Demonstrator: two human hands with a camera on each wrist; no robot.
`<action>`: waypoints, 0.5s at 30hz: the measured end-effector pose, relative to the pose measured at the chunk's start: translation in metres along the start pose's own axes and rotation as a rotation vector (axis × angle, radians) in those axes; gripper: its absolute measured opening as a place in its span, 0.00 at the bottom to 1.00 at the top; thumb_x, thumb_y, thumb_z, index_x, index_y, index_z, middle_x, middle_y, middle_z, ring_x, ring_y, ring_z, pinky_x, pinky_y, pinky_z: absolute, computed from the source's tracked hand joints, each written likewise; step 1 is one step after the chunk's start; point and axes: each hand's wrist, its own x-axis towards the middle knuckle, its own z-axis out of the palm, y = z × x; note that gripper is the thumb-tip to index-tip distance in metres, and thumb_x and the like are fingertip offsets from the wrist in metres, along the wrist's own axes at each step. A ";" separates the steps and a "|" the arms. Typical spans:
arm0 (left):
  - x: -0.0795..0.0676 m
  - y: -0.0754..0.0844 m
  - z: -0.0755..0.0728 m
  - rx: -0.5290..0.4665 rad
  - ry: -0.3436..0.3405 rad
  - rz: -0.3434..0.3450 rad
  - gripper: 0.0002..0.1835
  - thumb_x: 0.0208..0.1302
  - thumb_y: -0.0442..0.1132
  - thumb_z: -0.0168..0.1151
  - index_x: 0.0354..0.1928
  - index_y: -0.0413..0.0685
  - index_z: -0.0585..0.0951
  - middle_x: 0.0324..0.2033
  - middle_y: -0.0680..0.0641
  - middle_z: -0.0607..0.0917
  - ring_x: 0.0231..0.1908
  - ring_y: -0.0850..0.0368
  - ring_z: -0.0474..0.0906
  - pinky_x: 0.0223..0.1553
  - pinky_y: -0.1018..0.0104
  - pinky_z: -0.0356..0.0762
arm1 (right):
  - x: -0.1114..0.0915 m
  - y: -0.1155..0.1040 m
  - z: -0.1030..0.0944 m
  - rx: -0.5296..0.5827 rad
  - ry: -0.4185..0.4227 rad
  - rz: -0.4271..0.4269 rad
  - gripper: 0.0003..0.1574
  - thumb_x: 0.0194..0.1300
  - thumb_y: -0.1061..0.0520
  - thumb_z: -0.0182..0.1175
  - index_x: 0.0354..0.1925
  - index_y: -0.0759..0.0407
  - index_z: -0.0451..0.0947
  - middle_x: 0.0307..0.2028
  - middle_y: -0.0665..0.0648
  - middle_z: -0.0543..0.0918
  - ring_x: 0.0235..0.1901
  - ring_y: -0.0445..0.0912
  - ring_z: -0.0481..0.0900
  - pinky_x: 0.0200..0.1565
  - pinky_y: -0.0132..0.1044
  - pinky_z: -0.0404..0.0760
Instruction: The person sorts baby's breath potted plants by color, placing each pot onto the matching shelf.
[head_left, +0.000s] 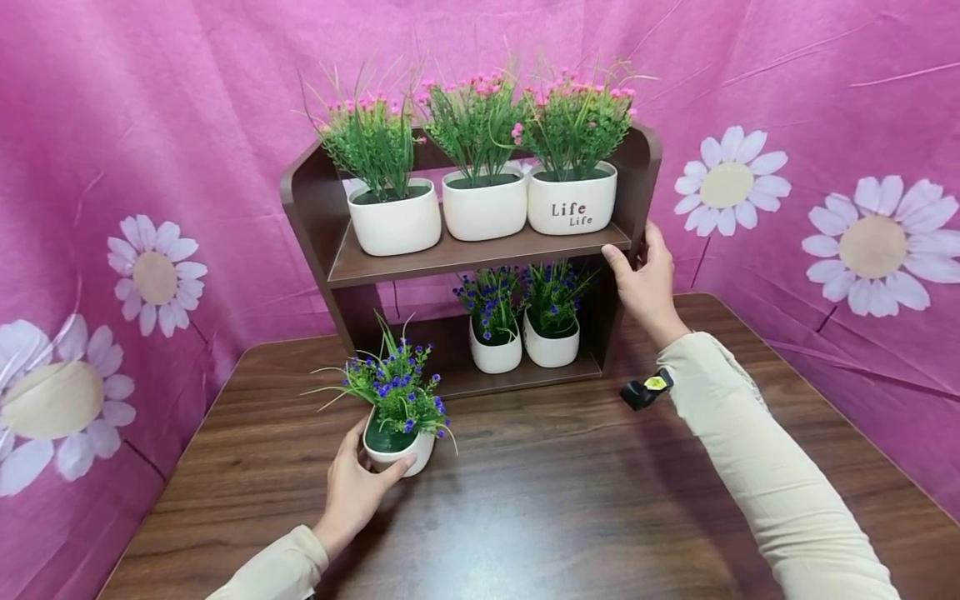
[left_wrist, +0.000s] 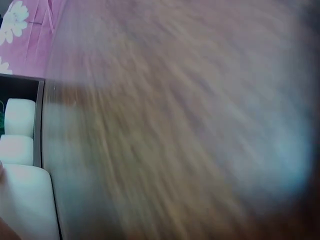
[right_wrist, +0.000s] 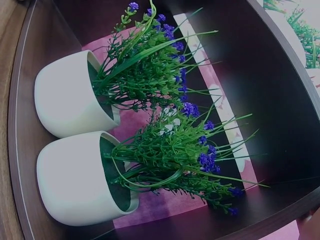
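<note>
My left hand grips a white pot of blue-purple artificial flowers, thumb on its near side, in front of the shelf's left end. In the left wrist view that white pot shows at the lower left edge. My right hand holds the right side panel of the brown two-tier shelf, thumb at the upper board's front edge and fingers behind the panel. Two more blue-flowered pots stand side by side on the lower tier, right of its middle; the right wrist view shows both white pots close up.
Three white pots with pink flowers line the upper tier; the right one reads "Life Life". The shelf stands at the back of a wood-grain table. Behind it hangs a pink cloth with daisies. A black strap mount sits by my right wrist.
</note>
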 end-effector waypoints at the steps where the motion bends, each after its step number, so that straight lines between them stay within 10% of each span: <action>1: 0.000 0.001 0.002 -0.013 -0.001 0.006 0.45 0.42 0.37 0.79 0.65 0.37 0.68 0.58 0.36 0.76 0.52 0.46 0.76 0.52 0.60 0.77 | 0.000 0.000 0.000 0.002 0.000 0.000 0.33 0.64 0.67 0.59 0.65 0.71 0.62 0.57 0.71 0.75 0.54 0.45 0.74 0.56 0.30 0.73; 15: 0.013 0.017 0.029 -0.249 0.002 0.012 0.47 0.42 0.30 0.77 0.67 0.36 0.65 0.60 0.35 0.74 0.58 0.47 0.73 0.57 0.64 0.73 | -0.001 -0.002 0.000 0.008 0.000 -0.008 0.33 0.64 0.68 0.59 0.65 0.73 0.62 0.56 0.71 0.74 0.54 0.47 0.74 0.56 0.31 0.73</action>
